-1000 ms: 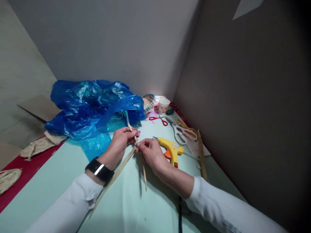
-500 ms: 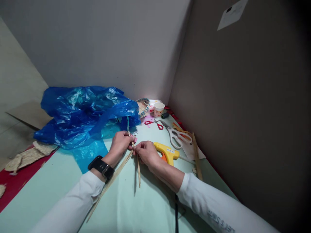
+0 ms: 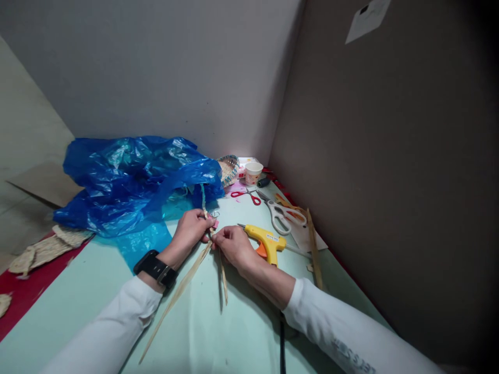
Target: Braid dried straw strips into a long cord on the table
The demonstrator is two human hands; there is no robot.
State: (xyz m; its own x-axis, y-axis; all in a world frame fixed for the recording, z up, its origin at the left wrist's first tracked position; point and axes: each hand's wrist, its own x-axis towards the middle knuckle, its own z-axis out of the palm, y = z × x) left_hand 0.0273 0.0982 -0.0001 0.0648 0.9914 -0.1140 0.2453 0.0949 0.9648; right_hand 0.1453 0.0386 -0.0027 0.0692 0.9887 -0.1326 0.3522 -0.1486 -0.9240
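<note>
A thin plaited cord of pale straw-like fibre (image 3: 203, 197) comes out of the blue plastic bag (image 3: 136, 182) and runs down to my hands. My left hand (image 3: 192, 228) pinches the plait, close to a pink clip (image 3: 215, 224) with wire handles. Just below, my right hand (image 3: 234, 245) is closed on the plait's lower end, fingertips almost against the left ones. Loose straw strands (image 3: 177, 297) fan out toward me from under the fingers, with a shorter one pointing down. The fingertips hide the exact crossing of the strands.
Right of my hands lies a yellow glue gun (image 3: 267, 239). Beyond it are white-handled scissors (image 3: 279, 217), small red scissors (image 3: 255, 199), a paper cup (image 3: 253, 174) and a woven basket (image 3: 228, 169). A wooden strip (image 3: 314, 249) lies along the right side. Walls stand behind and at right.
My left wrist has shifted slightly to the left, and the clip's wire handles show more clearly. Both hands keep their pinch on the plait. The loose strands have swung a little.
</note>
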